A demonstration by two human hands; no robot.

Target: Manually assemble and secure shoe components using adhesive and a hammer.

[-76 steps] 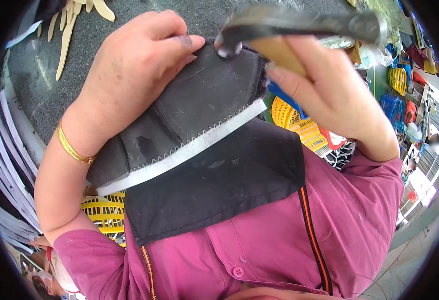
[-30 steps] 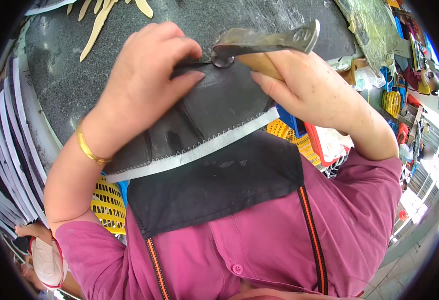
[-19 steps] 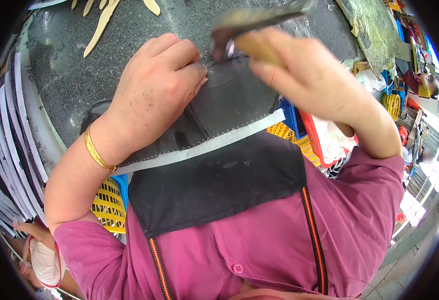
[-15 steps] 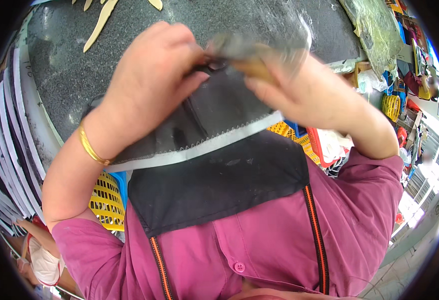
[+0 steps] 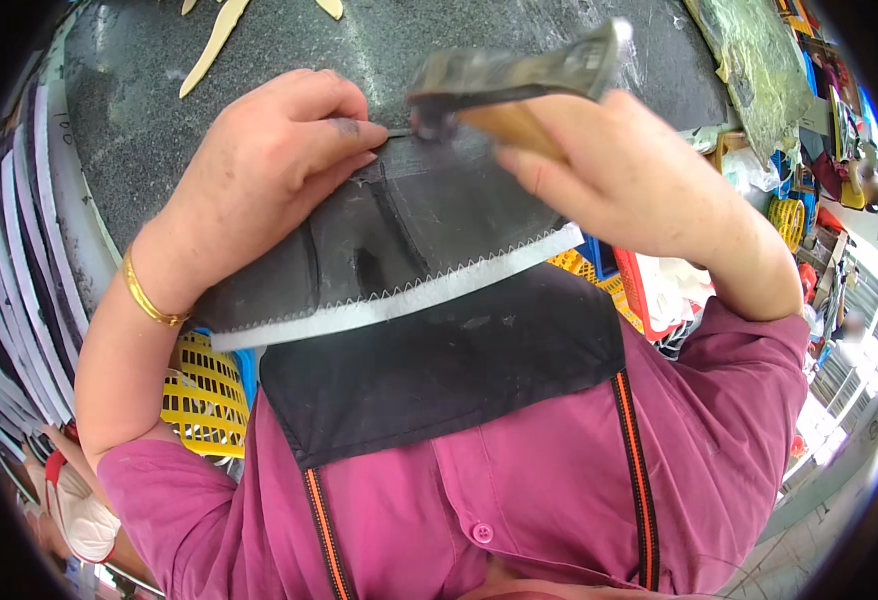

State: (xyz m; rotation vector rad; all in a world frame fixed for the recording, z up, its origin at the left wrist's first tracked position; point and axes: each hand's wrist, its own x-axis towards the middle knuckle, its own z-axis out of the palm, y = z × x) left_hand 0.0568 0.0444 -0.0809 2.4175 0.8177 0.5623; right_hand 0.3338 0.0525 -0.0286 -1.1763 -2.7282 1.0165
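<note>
A hammer (image 5: 519, 75), its metal head blurred by motion, is gripped in my right hand (image 5: 609, 150) by a short wooden handle (image 5: 524, 125). The round face of the head hangs over the far edge of a black sheet piece (image 5: 359, 245). Along its near side, this piece carries a white strip joined by zigzag stitching. My left hand (image 5: 279, 165), with a gold bangle on the wrist, pinches the far edge of the piece just left of the hammer head. Both lie at the near side of a dark speckled worktop (image 5: 159, 130).
Pale curved strips (image 5: 211, 45) lie at the far left of the worktop. Long white-edged dark strips (image 5: 34, 240) are stacked along the left. Yellow baskets (image 5: 204, 395) stand below, beside a red basket (image 5: 639, 290). Another person (image 5: 84, 500) shows at the lower left.
My left hand has shifted left and down a little, baring more of the black piece. The hammer, less smeared than before, has moved slightly; my right hand still grips it.
</note>
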